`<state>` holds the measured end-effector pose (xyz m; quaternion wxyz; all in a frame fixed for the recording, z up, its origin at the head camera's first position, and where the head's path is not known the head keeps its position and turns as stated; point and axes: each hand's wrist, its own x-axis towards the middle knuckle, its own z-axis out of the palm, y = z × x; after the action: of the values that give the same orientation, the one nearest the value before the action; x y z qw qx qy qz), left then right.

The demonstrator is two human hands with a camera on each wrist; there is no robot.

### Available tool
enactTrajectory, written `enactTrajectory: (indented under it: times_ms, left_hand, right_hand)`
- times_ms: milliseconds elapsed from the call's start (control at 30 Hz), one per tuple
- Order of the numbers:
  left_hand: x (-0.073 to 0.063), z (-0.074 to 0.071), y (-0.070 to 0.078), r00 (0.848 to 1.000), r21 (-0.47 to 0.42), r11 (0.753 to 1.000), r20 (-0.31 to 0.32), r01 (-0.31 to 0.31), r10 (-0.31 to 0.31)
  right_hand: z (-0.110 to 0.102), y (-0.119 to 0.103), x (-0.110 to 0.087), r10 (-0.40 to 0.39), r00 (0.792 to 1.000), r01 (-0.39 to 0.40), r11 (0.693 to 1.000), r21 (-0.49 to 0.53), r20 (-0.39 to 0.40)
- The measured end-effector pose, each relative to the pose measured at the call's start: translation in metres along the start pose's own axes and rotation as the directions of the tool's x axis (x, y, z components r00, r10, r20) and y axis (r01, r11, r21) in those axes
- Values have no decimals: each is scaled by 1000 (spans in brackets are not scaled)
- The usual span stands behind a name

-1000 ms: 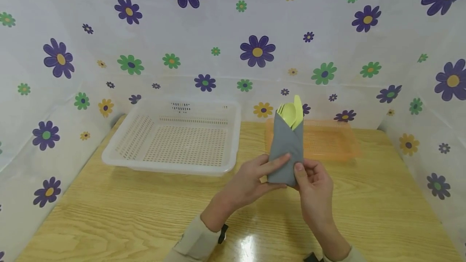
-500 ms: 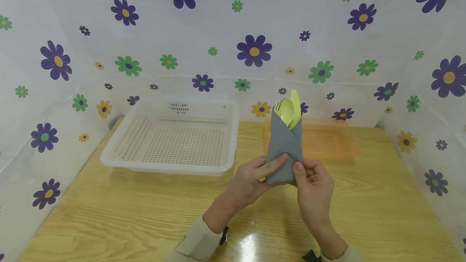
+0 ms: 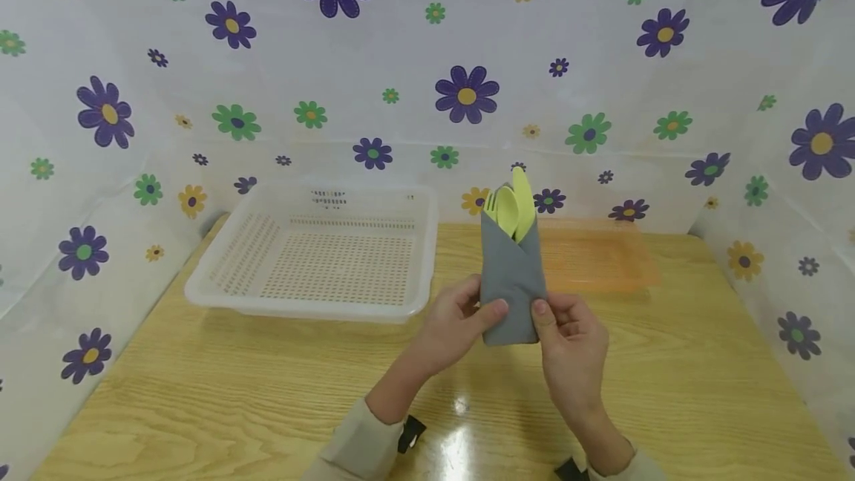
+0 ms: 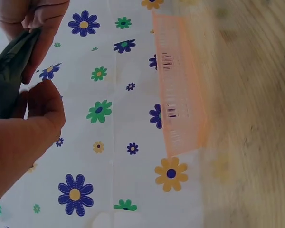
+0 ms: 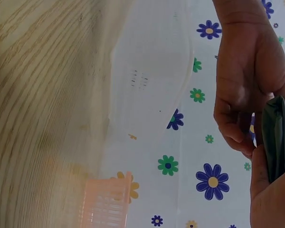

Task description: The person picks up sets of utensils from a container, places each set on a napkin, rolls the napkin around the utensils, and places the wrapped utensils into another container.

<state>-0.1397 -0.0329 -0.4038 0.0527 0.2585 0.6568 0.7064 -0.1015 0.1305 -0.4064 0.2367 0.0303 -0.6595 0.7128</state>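
A grey cloth napkin (image 3: 510,288), folded into a pouch, is held upright above the table between both hands. From its top stick out a yellow-green fork (image 3: 490,204), a spoon (image 3: 508,210) and a knife (image 3: 524,199). My left hand (image 3: 454,325) pinches the pouch's lower left side, thumb in front and fingers behind. On the lower right edge my right hand (image 3: 574,351) pinches it the same way. Both wrist views show the folded napkin (image 5: 275,137) edge-on and dark, with the cutlery out of sight. The fingers behind the pouch are partly hidden.
A white perforated basket (image 3: 307,306) stands on the wooden table (image 3: 234,392) at the back left. Behind the pouch, at the back right, lies a shallow orange basket (image 3: 601,284), partly covered by it. A flower-printed sheet (image 3: 401,43) encloses the back and sides.
The napkin pouch with the cutlery has shifted left and stands straighter. My left hand's front finger has come off its middle, and the thumb now presses the lower left side.
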Motion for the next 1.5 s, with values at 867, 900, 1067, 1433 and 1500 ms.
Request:
enactTrajectory:
  times_ms: [867,900,1067,1433,1500]
  left_hand:
    - [1,-4,2,993,-179,976,22,122,-120]
    - [1,-5,2,992,-180,976,22,125,-123]
    - [0,-6,1,991,-175,975,14,133,-133]
    - [-2,-9,4,982,-87,979,-28,186,-189]
    - [-2,-9,4,981,-75,979,-30,187,-190]
  right_hand:
    - [-4,-4,5,301,942,-317,943,103,148]
    - [-4,-4,5,301,942,-317,943,98,147]
    - [-2,-2,6,303,945,-316,944,98,125]
    - [1,3,5,287,953,-296,950,97,95]
    - [1,2,4,287,953,-295,951,93,93]
